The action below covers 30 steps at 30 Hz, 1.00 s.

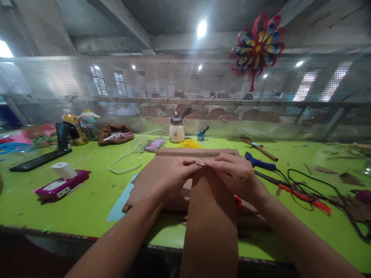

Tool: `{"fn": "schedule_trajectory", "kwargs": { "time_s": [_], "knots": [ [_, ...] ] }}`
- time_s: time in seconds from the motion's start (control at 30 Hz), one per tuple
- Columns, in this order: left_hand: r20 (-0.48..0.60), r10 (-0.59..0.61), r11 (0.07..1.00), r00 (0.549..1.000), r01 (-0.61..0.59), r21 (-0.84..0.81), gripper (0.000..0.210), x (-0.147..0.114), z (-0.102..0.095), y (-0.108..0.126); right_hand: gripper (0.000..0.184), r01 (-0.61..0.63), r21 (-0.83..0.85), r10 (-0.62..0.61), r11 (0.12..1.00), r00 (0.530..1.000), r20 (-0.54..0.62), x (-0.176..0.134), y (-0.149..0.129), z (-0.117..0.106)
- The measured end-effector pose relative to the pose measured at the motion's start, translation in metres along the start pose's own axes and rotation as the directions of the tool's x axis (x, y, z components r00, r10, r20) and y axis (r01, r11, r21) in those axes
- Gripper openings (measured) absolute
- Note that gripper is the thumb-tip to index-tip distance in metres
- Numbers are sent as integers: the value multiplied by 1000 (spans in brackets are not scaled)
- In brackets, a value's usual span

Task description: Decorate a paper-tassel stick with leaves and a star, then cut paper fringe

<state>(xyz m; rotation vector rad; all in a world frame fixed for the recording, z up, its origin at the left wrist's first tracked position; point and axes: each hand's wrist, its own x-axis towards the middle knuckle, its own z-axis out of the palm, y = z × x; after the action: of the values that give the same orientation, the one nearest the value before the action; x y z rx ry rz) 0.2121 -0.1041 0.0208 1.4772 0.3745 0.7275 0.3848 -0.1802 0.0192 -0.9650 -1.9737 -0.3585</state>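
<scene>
A long strip of brown paper point(213, 220) hangs from my fingers and drops past the table's front edge. My left hand point(185, 172) pinches the strip's narrow far end from the left. From the right, my right hand point(234, 168) pinches the same end, where a small folded flap point(200, 162) shows between the fingertips. Beneath both hands lies a stack of brown paper sheets point(150, 181), with a light blue sheet point(121, 200) poking out at its left. A red object, partly hidden, peeks out beside the strip under my right wrist.
Right of my right hand lie a blue glue gun point(261, 162), its black cable point(314, 183) and a red-handled tool point(307, 195). A purple power strip point(63, 185) with a white plug sits left. Behind the stack stand a cream bottle point(176, 130) and yellow strings point(189, 144).
</scene>
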Motion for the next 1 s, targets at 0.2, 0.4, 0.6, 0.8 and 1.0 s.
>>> {"fn": "schedule_trajectory", "kwargs": {
  "time_s": [0.2, 0.4, 0.6, 0.8, 1.0],
  "knots": [
    [26, -44, 996, 999, 46, -80, 15, -2, 1, 4, 23, 72, -66, -72, 995, 997, 16, 0, 2, -3],
    [-3, -43, 997, 999, 43, -60, 14, -2, 3, 7, 24, 127, -171, -119, 977, 991, 55, 1, 5, -3],
    [6, -56, 997, 998, 56, -51, 15, -1, 0, 5, 24, 109, -177, -96, 978, 992, 81, 1, 5, -1],
    [-58, -73, 984, 996, 62, -169, 18, 1, -2, 4, 21, 105, -204, -91, 973, 993, 78, 1, 2, 0],
    [10, -61, 995, 998, 60, 74, 35, 0, 1, 5, 25, 99, -255, -60, 962, 986, 155, 2, 2, -1]
  ]
}}
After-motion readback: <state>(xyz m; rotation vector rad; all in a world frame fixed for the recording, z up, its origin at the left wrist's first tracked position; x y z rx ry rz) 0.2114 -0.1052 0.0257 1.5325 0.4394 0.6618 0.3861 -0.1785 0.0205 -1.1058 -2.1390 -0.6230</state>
